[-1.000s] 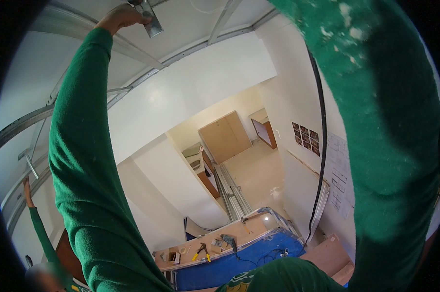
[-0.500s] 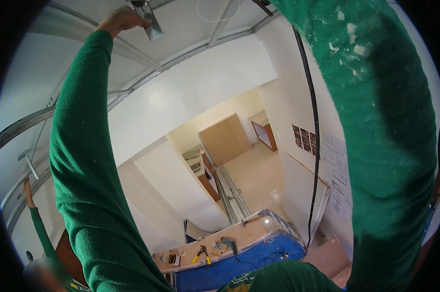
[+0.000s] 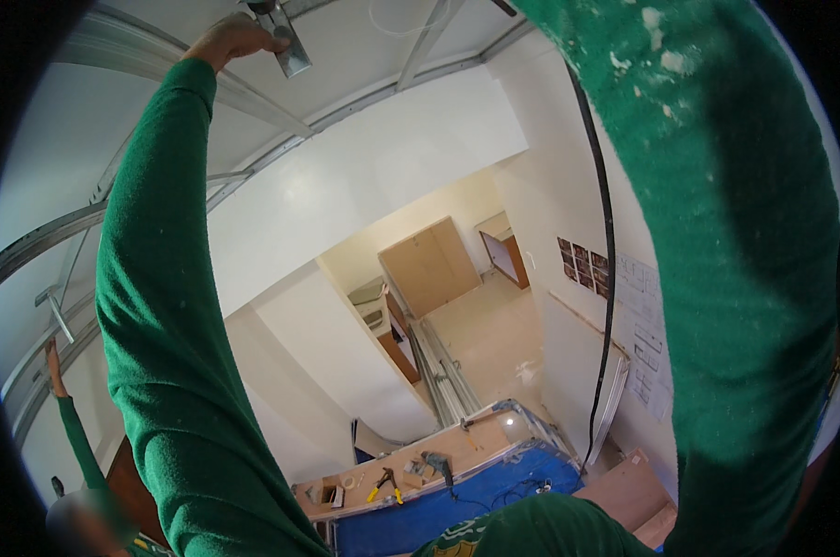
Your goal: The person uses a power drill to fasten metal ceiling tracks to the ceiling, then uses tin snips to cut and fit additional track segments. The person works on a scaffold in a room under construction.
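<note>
At the upper left, my left hand [image 3: 239, 39] reaches up to the ceiling in a green sleeve. Its thumb presses on a short flat piece of galvanised metal [image 3: 293, 56], the fingers closed around it. Just above that metal the dark end of something shows, cut off by the frame edge. My right arm, in a green sleeve [image 3: 745, 278] with white dried spots, rises along the right side; its hand is beyond the top edge. A black cable [image 3: 601, 213] hangs down beside that arm.
Metal ceiling framing [image 3: 262, 111] runs overhead. Below stands a blue-sided bench [image 3: 374, 537] with a drill [image 3: 436, 461], yellow-handled cutters [image 3: 385, 485] and a hammer [image 3: 476, 422]. Long metal profiles [image 3: 446, 371] lie beyond. A co-worker's raised arm [image 3: 81, 441] is at the left.
My right arm has shifted slightly, and the black cable has swung a little to the right. My left hand stays on the metal piece.
</note>
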`<state>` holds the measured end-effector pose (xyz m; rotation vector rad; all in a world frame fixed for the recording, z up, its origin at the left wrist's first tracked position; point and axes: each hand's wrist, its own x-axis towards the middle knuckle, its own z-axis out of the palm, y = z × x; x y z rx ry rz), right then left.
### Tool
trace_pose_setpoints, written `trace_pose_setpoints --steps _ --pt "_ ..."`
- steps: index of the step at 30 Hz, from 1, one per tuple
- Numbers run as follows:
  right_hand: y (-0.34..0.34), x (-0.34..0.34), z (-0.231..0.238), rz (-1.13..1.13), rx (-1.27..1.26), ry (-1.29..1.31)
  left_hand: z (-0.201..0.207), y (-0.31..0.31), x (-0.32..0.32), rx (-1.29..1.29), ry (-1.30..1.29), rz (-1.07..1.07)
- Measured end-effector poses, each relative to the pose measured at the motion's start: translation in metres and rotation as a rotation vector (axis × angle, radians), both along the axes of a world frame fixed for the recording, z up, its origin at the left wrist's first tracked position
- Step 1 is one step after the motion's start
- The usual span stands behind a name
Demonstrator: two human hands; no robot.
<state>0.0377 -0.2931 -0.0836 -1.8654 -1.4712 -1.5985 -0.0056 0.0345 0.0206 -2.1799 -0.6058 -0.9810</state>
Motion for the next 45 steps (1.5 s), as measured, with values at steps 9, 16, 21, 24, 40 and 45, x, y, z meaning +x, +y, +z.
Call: trace_pose_setpoints --steps 9,16,21,24,40,45 --pt "-0.002 -0.015 0.011 -0.170 -0.133 0.366 -0.009 -0.026 -0.004 -0.087 0.003 0.005" --pt "0.057 -0.036 0.084 -0.510 -0.358 0.490 -0.008 0.000 0.008 -0.041 -0.031 -0.010" --pt "0.020 -0.001 0.007 -0.142 0.018 0.005 -0.003 -0.019 0.002 -0.129 -0.008 0.041" --pt "0.018 -0.003 0.007 -0.130 0.037 -0.054 0.002 0.001 0.003 0.068 -0.045 -0.015" --pt "0.018 -0.002 -0.003 -0.082 0.100 -0.001 0.009 0.008 0.006 -0.040 -0.019 -0.015" --pt "0.008 0.005 -0.008 0.040 0.122 0.057 -0.010 -0.019 0.006 0.071 -0.029 0.122"
